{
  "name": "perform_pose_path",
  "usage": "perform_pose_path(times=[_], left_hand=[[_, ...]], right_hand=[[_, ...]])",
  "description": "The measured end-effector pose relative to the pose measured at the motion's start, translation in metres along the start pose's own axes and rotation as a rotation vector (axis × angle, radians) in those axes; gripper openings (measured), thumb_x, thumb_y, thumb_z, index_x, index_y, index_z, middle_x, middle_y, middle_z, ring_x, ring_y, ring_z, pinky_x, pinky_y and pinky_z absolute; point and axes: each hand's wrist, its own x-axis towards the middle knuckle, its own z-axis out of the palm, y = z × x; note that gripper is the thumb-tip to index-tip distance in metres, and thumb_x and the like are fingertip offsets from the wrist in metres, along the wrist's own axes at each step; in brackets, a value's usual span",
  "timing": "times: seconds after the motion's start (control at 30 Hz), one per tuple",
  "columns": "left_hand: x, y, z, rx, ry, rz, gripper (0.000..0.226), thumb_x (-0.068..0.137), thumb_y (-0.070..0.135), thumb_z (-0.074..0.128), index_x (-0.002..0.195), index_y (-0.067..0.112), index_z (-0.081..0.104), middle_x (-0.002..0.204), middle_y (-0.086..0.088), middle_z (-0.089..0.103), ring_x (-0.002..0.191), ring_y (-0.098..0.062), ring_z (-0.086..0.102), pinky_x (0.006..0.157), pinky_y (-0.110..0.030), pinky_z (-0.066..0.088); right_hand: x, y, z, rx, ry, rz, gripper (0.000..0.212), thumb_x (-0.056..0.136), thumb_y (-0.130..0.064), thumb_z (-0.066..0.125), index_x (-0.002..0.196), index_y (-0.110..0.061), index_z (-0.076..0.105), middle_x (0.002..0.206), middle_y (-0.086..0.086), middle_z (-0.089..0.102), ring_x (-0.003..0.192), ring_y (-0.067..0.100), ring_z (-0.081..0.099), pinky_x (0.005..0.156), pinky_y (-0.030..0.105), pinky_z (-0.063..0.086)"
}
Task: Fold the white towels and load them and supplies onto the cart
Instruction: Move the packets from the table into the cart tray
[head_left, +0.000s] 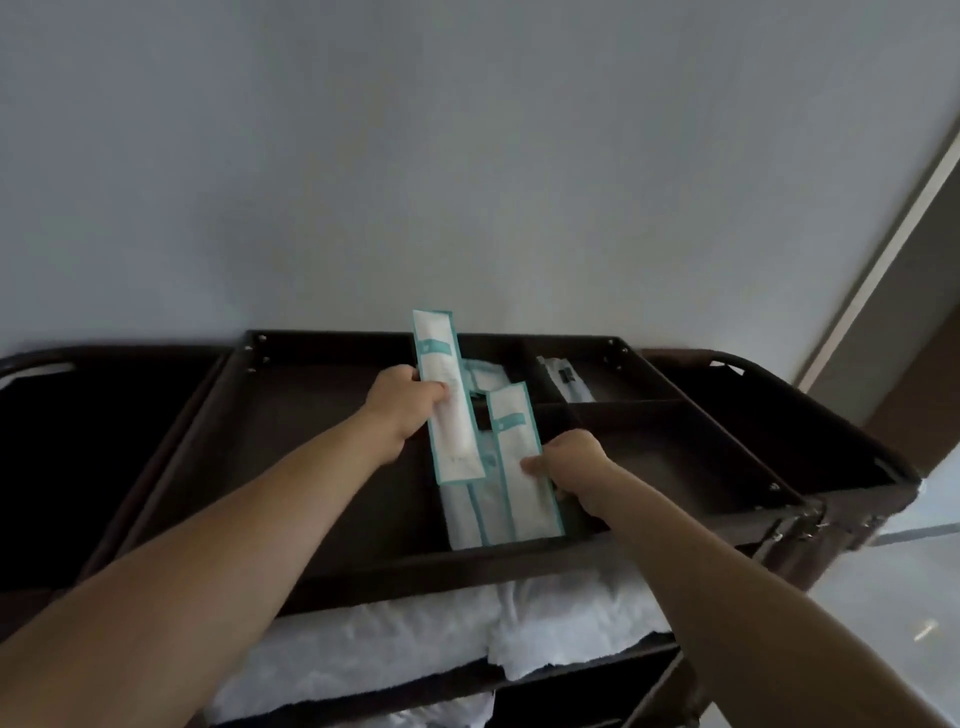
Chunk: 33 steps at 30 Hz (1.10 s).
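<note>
both hands are loading supplies: left hand (402, 402) pinches one teal-edged packet (448, 400) above the cart (363, 564) tray, right hand (574, 470) grips another packet (522, 462) on the stack, folded towels (561, 613) shelved below; next, lay both flat.

Hotel housekeeping, by the look of it. Here's a dark brown housekeeping cart (519, 560) with a compartmented top tray, and teal-edged amenity packets (491, 512) in the compartment where the left hand (400, 410) and right hand (576, 467) each grip one. Beyond the grip, to its right, wrapped sachets (566, 382). Straight below the grip, folded white towels (415, 639) on the shelf. Behind, a plain pale wall (467, 156) and a door frame (878, 260).
</note>
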Motion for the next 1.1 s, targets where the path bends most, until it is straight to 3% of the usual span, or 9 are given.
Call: perform_pose_path(times=[0.13, 0.27, 0.37, 0.47, 0.7, 0.83, 0.93, 1.03, 1.1], left_hand=[[-0.012, 0.000, 0.006, 0.023, 0.131, -0.027, 0.012, 0.085, 0.015, 0.071, 0.090, 0.008, 0.062, 0.096, -0.009, 0.069, 0.087, -0.023, 0.066, 0.072, -0.033, 0.052], [-0.025, -0.003, 0.007, 0.054, 0.194, -0.049, 0.013, 0.085, 0.015, 0.071, 0.092, 0.008, 0.063, 0.097, -0.007, 0.069, 0.086, -0.021, 0.066, 0.069, -0.032, 0.050], [-0.031, -0.004, 0.005, 0.087, 0.228, -0.046, 0.013, 0.084, 0.015, 0.071, 0.091, 0.007, 0.063, 0.095, -0.006, 0.068, 0.081, -0.019, 0.065, 0.063, -0.030, 0.047], [-0.034, -0.002, 0.002, 0.105, 0.224, -0.036, 0.010, 0.085, 0.016, 0.070, 0.090, 0.012, 0.063, 0.092, -0.001, 0.068, 0.079, -0.013, 0.065, 0.056, -0.024, 0.044], [-0.033, 0.002, 0.017, 0.136, 0.139, -0.045, 0.008, 0.083, 0.016, 0.071, 0.087, 0.015, 0.064, 0.089, 0.002, 0.069, 0.078, -0.012, 0.066, 0.055, -0.022, 0.044], [-0.028, 0.006, 0.037, 0.034, 0.053, -0.071, 0.005, 0.086, 0.009, 0.068, 0.086, 0.014, 0.065, 0.091, -0.005, 0.073, 0.074, -0.016, 0.071, 0.053, -0.024, 0.052], [-0.028, 0.010, 0.053, -0.070, -0.052, -0.125, 0.008, 0.089, 0.004, 0.063, 0.094, 0.009, 0.067, 0.088, -0.010, 0.075, 0.073, -0.025, 0.074, 0.055, -0.032, 0.057], [-0.029, 0.011, 0.066, -0.083, -0.136, -0.157, 0.009, 0.090, 0.000, 0.060, 0.093, 0.006, 0.065, 0.082, -0.009, 0.075, 0.067, -0.022, 0.074, 0.051, -0.031, 0.056], [-0.028, 0.010, 0.072, -0.034, -0.166, -0.177, 0.009, 0.090, -0.001, 0.057, 0.092, 0.003, 0.066, 0.077, -0.009, 0.073, 0.062, -0.021, 0.072, 0.050, -0.030, 0.055]], right_hand=[[0.016, 0.017, 0.005, -0.088, -0.181, 0.038, 0.018, 0.084, -0.017, 0.074, 0.076, -0.013, 0.058, 0.075, 0.004, 0.061, 0.064, 0.019, 0.059, 0.063, 0.030, 0.055], [0.022, 0.021, 0.006, -0.162, -0.233, 0.012, 0.019, 0.083, -0.017, 0.072, 0.076, -0.016, 0.055, 0.079, 0.002, 0.058, 0.067, 0.016, 0.056, 0.073, 0.031, 0.055], [0.025, 0.022, 0.008, -0.276, -0.279, -0.026, 0.024, 0.085, -0.022, 0.074, 0.096, -0.005, 0.061, 0.088, 0.006, 0.062, 0.078, 0.020, 0.060, 0.078, 0.034, 0.052], [0.023, 0.022, 0.007, -0.341, -0.248, -0.035, 0.035, 0.082, -0.026, 0.078, 0.101, -0.001, 0.062, 0.092, 0.010, 0.067, 0.086, 0.025, 0.065, 0.073, 0.032, 0.053], [0.011, 0.016, 0.000, -0.534, -0.093, -0.127, 0.034, 0.082, -0.040, 0.073, 0.083, -0.010, 0.057, 0.080, 0.001, 0.061, 0.075, 0.020, 0.060, 0.065, 0.030, 0.048], [0.008, -0.002, -0.013, -0.260, -0.027, -0.233, 0.043, 0.092, -0.048, 0.058, 0.082, -0.007, 0.068, 0.080, 0.006, 0.069, 0.072, 0.022, 0.066, 0.066, 0.032, 0.052], [-0.002, -0.019, -0.022, 0.136, -0.127, -0.203, 0.042, 0.092, -0.048, 0.061, 0.083, -0.009, 0.071, 0.076, 0.003, 0.070, 0.057, 0.014, 0.061, 0.049, 0.024, 0.047], [-0.007, -0.016, -0.030, 0.155, -0.185, -0.201, 0.020, 0.086, -0.032, 0.075, 0.089, -0.012, 0.073, 0.082, 0.004, 0.074, 0.053, 0.009, 0.059, 0.043, 0.020, 0.043], [-0.006, -0.008, -0.035, 0.159, -0.174, -0.176, 0.012, 0.083, -0.024, 0.079, 0.086, -0.014, 0.072, 0.084, 0.006, 0.075, 0.058, 0.015, 0.067, 0.049, 0.027, 0.053]])
